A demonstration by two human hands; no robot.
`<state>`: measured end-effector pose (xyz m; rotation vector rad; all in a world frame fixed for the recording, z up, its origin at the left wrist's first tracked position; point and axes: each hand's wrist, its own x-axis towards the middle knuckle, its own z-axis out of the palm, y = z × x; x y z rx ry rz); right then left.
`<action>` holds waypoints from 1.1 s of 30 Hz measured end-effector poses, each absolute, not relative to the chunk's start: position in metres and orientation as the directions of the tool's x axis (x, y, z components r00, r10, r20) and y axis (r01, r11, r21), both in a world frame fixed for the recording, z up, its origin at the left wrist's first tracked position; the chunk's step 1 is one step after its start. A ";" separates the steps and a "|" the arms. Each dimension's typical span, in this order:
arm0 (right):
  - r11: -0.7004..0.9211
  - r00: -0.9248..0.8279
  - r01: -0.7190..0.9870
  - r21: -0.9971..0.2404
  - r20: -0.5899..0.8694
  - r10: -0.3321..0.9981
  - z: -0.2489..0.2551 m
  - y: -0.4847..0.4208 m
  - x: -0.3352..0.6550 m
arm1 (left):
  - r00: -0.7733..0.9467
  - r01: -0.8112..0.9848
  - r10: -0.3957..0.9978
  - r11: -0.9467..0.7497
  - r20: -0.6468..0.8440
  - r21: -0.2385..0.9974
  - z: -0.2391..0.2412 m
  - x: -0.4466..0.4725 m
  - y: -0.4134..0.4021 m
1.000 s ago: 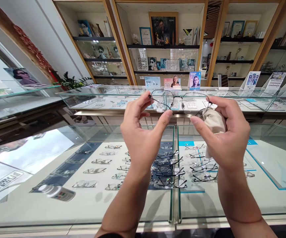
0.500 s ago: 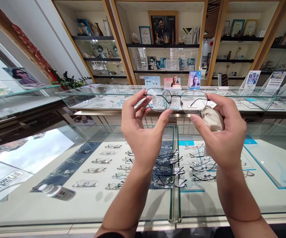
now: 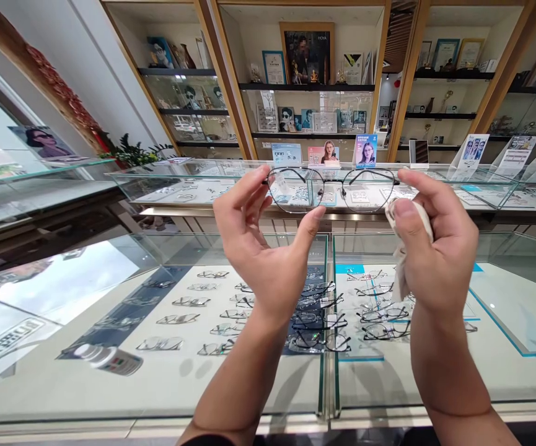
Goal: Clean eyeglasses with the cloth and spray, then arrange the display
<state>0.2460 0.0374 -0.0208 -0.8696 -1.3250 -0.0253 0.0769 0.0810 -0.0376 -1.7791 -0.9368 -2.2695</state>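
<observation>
I hold a pair of thin black-rimmed glasses [image 3: 330, 189] up in front of me, above a glass counter. My left hand [image 3: 263, 248] pinches the left lens rim between thumb and fingertips. My right hand [image 3: 435, 248] grips the right end of the frame, with a beige cleaning cloth [image 3: 407, 241] bunched between thumb and palm and hanging down.
Under the glass counter top [image 3: 156, 371] lie several rows of glasses [image 3: 323, 316]. A small spray bottle [image 3: 107, 359] lies on the counter at left. A second glass showcase [image 3: 193, 179] and wooden wall shelves [image 3: 305, 87] with pictures and trophies stand behind.
Both hands have raised the glasses slightly and turned them more level. My right thumb has shifted over the cloth near the right lens.
</observation>
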 end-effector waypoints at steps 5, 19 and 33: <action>0.679 0.284 0.524 -0.514 0.857 0.429 -0.022 0.043 0.251 | -0.313 0.433 0.258 -0.818 0.914 0.379 -0.038 0.077 0.080; 0.688 0.323 0.449 -0.569 0.822 0.469 -0.016 0.035 0.249 | -0.348 0.329 0.288 -0.854 0.892 0.404 -0.042 0.077 0.086; 0.661 0.326 0.400 -0.635 0.773 0.545 -0.018 0.039 0.251 | -0.328 0.321 0.296 -0.858 0.897 0.401 -0.044 0.072 0.087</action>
